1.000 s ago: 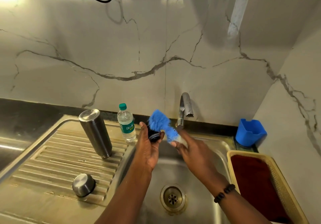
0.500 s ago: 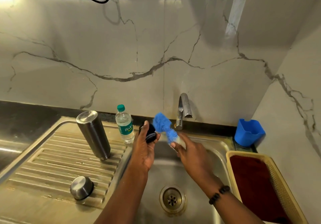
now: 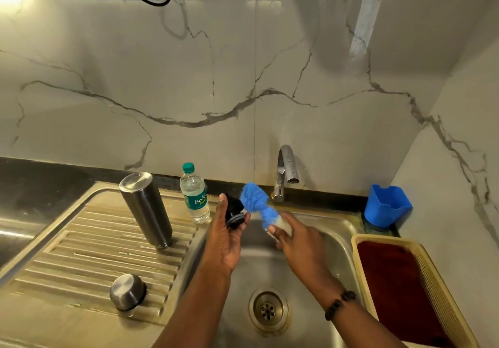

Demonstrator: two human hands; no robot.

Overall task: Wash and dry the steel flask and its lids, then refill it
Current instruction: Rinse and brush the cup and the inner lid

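At the centre of the frame we see the left hand (image 3: 228, 237) with its fingers (image 3: 223, 207) and thumb curled round a small black lid (image 3: 234, 211), holding it over the sink (image 3: 334, 229). Just to its right, the right hand (image 3: 297, 245) has its fingers (image 3: 278, 235) wrapped round the pale handle of a blue brush (image 3: 255, 199), whose fluffy head touches the lid. A dark beaded bracelet (image 3: 339, 304) sits on the right wrist. Below the hands lies the drain (image 3: 268, 310); above them, against the marble wall, stands the tap (image 3: 286, 172). On the ribbed draining surface (image 3: 81, 261) at left of centre we find the steel flask (image 3: 147, 208) standing on its mouth, and a steel cap (image 3: 127, 291) lower left, well apart from it. A plastic water bottle (image 3: 195, 194) with a green cap stands just beside the left hand. At right are a blue tub (image 3: 387, 204) and a yellow basket (image 3: 437, 288) holding a dark red cloth (image 3: 399, 291).
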